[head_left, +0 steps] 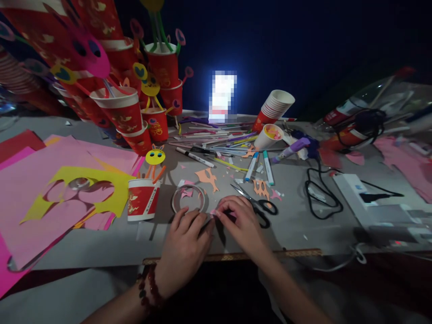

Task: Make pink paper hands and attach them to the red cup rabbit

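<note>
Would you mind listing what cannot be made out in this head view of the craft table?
- What the left hand and right hand pinch between them: only a small pink scrap shows, the fingertips cover the rest.
- The bright object at the table's far edge: pixelated.
- The clear bag at the right: its contents are dim and blurred.
- The pink paper sheet: cut off by the left edge.

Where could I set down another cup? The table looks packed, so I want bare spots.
Bare grey table lies between the red cup and the front edge. More lies between the scissors and the black cable. It is crowded around the markers and cup stack.
</note>
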The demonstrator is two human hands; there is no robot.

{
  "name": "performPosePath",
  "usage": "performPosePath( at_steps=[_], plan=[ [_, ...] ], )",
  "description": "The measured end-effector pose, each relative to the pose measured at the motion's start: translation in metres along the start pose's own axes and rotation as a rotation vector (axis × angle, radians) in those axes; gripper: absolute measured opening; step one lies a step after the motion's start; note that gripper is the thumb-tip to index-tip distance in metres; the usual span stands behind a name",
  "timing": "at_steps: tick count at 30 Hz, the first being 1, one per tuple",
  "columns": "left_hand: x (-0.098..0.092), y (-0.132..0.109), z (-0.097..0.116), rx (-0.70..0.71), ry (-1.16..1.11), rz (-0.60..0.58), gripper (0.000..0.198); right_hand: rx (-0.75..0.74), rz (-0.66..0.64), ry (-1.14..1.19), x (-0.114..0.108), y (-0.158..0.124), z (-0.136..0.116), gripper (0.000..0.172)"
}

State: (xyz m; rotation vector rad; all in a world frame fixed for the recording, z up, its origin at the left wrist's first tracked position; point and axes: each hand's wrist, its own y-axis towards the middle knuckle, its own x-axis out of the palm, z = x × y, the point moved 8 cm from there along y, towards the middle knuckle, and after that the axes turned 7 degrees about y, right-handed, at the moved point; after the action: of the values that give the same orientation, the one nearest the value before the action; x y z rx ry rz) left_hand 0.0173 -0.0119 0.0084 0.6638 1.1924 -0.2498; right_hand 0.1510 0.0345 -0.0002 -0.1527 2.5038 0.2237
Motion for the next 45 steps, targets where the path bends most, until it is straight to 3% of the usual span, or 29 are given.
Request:
performPosePath(
  at_steps=[12,25,31,36,40,45],
  plan=[
    [0.011,-0.011,0.007,0.165,0.105,-0.075,0.033,-0.009,-0.037,-0.089,0.002,-0.001,0.0,0.009],
    [0.014,-0.011,0.007,0.163,0.108,-0.089,0.033,-0.045,-0.044,-0.148,-0.001,-0.003,-0.004,0.008],
    [0.015,-0.011,0.006,0.152,0.092,-0.086,0.031,-0.048,0.037,-0.162,-0.012,-0.002,-0.004,0.035],
    [0.017,-0.013,0.003,0.128,0.057,-0.069,0.035,-0.067,0.004,-0.192,-0.006,0.002,-0.006,0.018],
    [0.009,-0.012,0.001,0.085,-0.039,-0.036,0.031,-0.105,0.026,-0.197,-0.005,0.002,-0.007,0.02],
    [-0.013,-0.008,-0.017,-0.023,-0.131,0.075,0.025,-0.158,-0.076,-0.216,0.004,-0.002,-0.009,0.019]
  ],
)
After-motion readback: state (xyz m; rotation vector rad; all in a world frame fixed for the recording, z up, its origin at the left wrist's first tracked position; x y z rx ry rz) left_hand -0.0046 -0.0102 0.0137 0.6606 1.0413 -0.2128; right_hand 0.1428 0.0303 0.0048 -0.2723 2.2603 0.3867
